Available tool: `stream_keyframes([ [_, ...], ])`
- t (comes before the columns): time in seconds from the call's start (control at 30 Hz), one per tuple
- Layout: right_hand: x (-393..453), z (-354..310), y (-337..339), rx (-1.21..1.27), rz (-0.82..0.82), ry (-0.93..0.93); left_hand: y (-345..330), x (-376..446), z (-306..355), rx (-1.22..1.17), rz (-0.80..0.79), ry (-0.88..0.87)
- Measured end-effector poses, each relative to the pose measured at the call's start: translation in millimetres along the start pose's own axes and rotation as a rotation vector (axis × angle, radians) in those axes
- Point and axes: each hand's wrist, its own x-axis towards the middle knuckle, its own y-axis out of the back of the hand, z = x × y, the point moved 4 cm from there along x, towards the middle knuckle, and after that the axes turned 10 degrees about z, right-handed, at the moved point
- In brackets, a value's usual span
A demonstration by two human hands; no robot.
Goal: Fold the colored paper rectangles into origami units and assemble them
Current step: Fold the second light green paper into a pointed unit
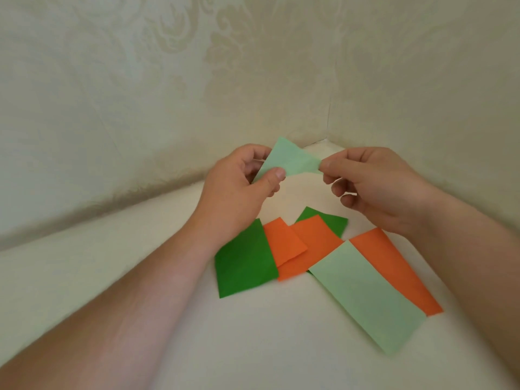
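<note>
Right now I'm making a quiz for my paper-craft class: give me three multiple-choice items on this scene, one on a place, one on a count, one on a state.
1. Where is the pale green paper that is being folded?
A. Flat on the table
B. Held in the air between both hands
C. Under the orange sheets

2. How many dark green sheets lie on the table?
A. Two
B. Four
C. None

3. What is the state of the long pale green rectangle nearest the camera?
A. Crumpled into a ball
B. Torn in half
C. Lying flat, overlapping an orange sheet

Answers:
1. B: the folded pale green paper is pinched by the left hand and the right hand above the table.
2. A: one dark green sheet lies left, another peeks out behind the orange sheets.
3. C: the long pale green rectangle lies flat, covering part of an orange sheet.
</note>
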Motion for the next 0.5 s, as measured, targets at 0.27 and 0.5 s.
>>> stream_keyframes([
  [0.27, -3.7, 0.1, -5.9, -0.278, -0.033, 0.244, -9.5, -6.1, -3.8, 0.134, -0.185, 0.012],
  [0.5, 4.3, 7.4, -2.7, -0.516, 0.008, 0.385, -2.8, 0.3, -15.1, 0.187, -0.055, 0.132],
])
